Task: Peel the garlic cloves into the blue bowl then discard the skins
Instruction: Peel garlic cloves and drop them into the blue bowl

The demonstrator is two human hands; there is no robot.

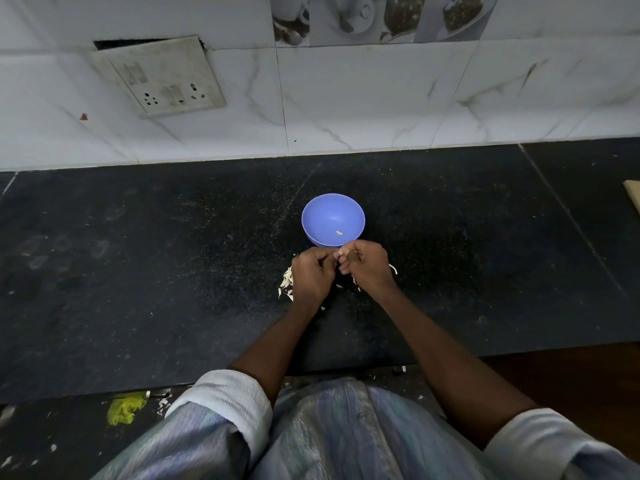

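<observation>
Table: black speckled stone table (173, 271), scattered pale papery garlic skins (286, 280).
Wall: white marble-look tiles (363, 98), grimy switchboard (161, 77).
Bowl: round blue plastic bowl (322, 211), one peeled clove (339, 232).
Fingers: left hand (311, 275) and right hand (369, 268) curled together, pinching a small garlic clove (343, 252).

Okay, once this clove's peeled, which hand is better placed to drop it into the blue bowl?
Probably the right hand. Its fingertips pinch the garlic clove just at the near rim of the blue bowl, so only a short forward move is needed. The left hand sits slightly farther back, over the skins.
</observation>
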